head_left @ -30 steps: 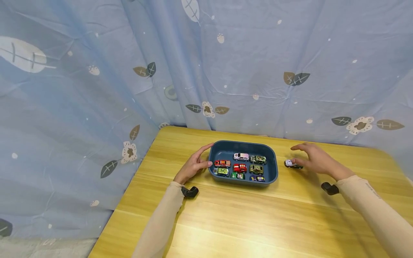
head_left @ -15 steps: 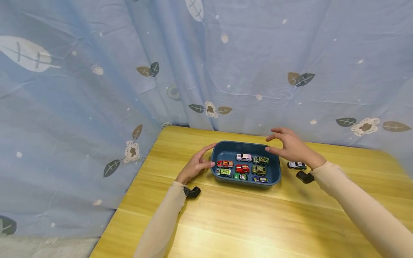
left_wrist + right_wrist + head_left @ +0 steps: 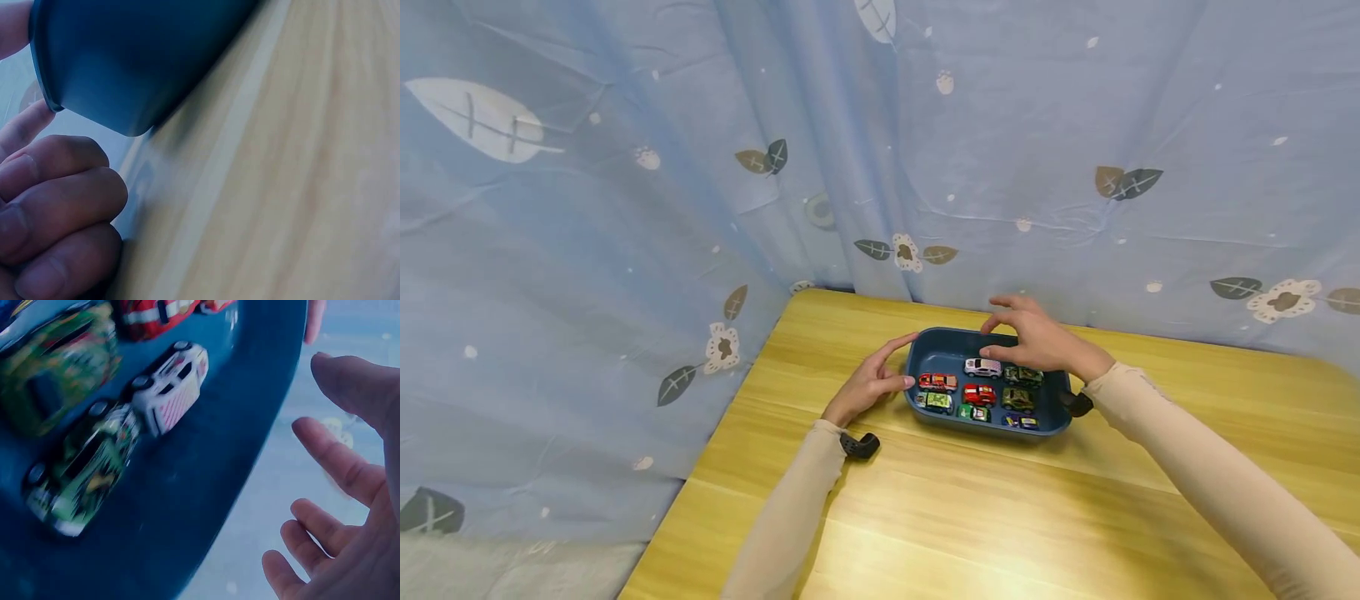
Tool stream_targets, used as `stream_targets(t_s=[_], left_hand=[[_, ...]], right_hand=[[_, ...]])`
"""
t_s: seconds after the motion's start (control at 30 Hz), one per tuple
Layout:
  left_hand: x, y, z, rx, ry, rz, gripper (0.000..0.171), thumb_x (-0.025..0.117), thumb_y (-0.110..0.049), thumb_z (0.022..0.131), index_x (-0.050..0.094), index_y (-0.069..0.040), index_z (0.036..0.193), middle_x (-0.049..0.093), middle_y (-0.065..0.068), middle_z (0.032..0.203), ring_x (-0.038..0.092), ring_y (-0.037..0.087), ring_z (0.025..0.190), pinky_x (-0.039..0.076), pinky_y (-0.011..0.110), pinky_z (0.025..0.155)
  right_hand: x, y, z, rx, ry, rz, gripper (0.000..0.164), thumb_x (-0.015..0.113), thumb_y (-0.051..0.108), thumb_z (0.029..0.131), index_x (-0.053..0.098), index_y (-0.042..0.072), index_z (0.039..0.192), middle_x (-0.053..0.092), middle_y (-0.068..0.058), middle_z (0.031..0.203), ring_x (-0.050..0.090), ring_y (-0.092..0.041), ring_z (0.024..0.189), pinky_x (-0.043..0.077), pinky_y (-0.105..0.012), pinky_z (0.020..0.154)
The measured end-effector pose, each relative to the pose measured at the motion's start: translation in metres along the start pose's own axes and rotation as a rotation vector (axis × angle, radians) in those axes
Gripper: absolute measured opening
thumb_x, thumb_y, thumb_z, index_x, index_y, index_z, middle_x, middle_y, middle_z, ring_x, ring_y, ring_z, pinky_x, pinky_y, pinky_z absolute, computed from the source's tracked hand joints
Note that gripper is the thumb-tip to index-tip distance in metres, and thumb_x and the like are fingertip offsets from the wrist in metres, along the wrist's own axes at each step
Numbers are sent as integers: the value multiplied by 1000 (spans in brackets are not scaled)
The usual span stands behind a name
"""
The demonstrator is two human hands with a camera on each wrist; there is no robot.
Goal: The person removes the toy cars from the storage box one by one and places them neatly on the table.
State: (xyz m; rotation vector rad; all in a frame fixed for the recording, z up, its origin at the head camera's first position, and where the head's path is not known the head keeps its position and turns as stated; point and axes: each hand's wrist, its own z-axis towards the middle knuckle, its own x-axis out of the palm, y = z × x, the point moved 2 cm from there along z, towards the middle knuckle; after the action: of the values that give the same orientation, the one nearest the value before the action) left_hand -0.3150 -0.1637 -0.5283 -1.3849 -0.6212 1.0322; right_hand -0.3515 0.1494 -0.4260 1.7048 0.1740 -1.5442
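A dark blue plastic bin [image 3: 942, 357] holds several toy cars. My left hand [image 3: 867, 388] is at its left end, with thumb and index finger spread along the rim; the left wrist view has the other fingers [image 3: 65, 209] curled below the rim. Over the back right part of the bin is my right hand [image 3: 1043, 340], fingers apart and nothing between them. Nearest its thumb is a white and pink toy car [image 3: 982, 367], with a camouflage car [image 3: 1023, 377] beside it. A red car [image 3: 979, 394] and an orange-red one [image 3: 937, 382] sit to the front and left.
The bin stands on a wooden table [image 3: 925, 500] near its back edge. A blue patterned curtain [image 3: 1000, 150] hangs right behind the table and along its left side. My right sleeve [image 3: 1195, 458] crosses the table's right part.
My right hand has moved left, from beside a small car on the table to over the bin. That car is now hidden by my right arm. My left hand stays at the rim.
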Motion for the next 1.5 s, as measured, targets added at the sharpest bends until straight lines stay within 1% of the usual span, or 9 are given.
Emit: stream_targets(t_s=[0.17, 0.37, 0.5, 0.63, 0.77, 0.9, 1.07, 1.3, 1.5], left_hand=[[2, -1, 3, 8, 8, 5, 72, 70, -17, 101, 40, -37, 164, 34, -1, 49, 28, 16, 39, 29, 28, 46], [3, -1, 2, -3, 14, -23, 72, 69, -15, 102, 39, -34, 165, 34, -4, 49, 28, 13, 39, 27, 27, 45], [1, -2, 0, -6, 6, -27, 71, 68, -16, 102, 39, -35, 164, 34, -3, 50, 28, 12, 39, 27, 26, 45], [1, -1, 0, -11, 14, -19, 72, 69, -18, 102, 39, -35, 165, 35, -2, 50, 28, 13, 39, 28, 27, 45], [1, -1, 0, -12, 17, -10, 72, 69, -20, 101, 38, -36, 165, 35, -1, 50, 29, 14, 39, 28, 27, 45], [0, -2, 0, -15, 9, -5, 72, 69, -22, 101, 39, -37, 164, 35, -1, 51, 29, 13, 40, 28, 27, 45], [-1, -2, 0, -18, 8, -1, 71, 69, -22, 101, 39, -38, 164, 36, -2, 51, 29, 13, 40, 28, 27, 45], [0, -1, 1, -14, 10, 0, 71, 69, -23, 101, 40, -40, 163, 36, -2, 51, 29, 13, 40, 27, 27, 45], [-1, -1, 1, -8, 13, -10, 71, 69, -22, 101, 39, -37, 164, 35, -3, 51, 29, 14, 39, 27, 28, 44]], right_hand=[[9, 8, 10, -45, 21, 11, 25, 81, 31, 96, 78, 12, 113, 38, -29, 164, 29, -56, 151, 27, -74, 118], [22, 18, 20, -76, 60, 20, 22, 84, 29, 93, 80, 13, 107, 37, -32, 163, 30, -59, 149, 31, -75, 116], [29, 27, 30, -84, 100, -10, 22, 84, 31, 93, 81, 14, 107, 35, -32, 165, 31, -59, 149, 32, -74, 115], [37, 34, 37, -110, 122, -62, 22, 85, 33, 91, 82, 16, 105, 36, -32, 165, 33, -58, 149, 32, -73, 116], [45, 38, 42, -137, 134, -86, 17, 86, 33, 90, 82, 20, 99, 39, -32, 163, 35, -57, 148, 33, -74, 115], [52, 37, 44, -132, 134, -96, 14, 87, 34, 89, 81, 24, 95, 40, -32, 162, 35, -57, 148, 34, -76, 113], [57, 33, 45, -108, 122, -87, 13, 87, 36, 89, 82, 27, 95, 40, -31, 163, 35, -55, 149, 34, -78, 111], [63, 30, 45, -87, 112, -76, 20, 88, 42, 87, 82, 27, 99, 43, -29, 162, 36, -54, 150, 30, -78, 112], [67, 28, 46, -84, 90, -87, 23, 89, 43, 85, 83, 27, 101, 45, -26, 160, 39, -51, 148, 31, -76, 112]])
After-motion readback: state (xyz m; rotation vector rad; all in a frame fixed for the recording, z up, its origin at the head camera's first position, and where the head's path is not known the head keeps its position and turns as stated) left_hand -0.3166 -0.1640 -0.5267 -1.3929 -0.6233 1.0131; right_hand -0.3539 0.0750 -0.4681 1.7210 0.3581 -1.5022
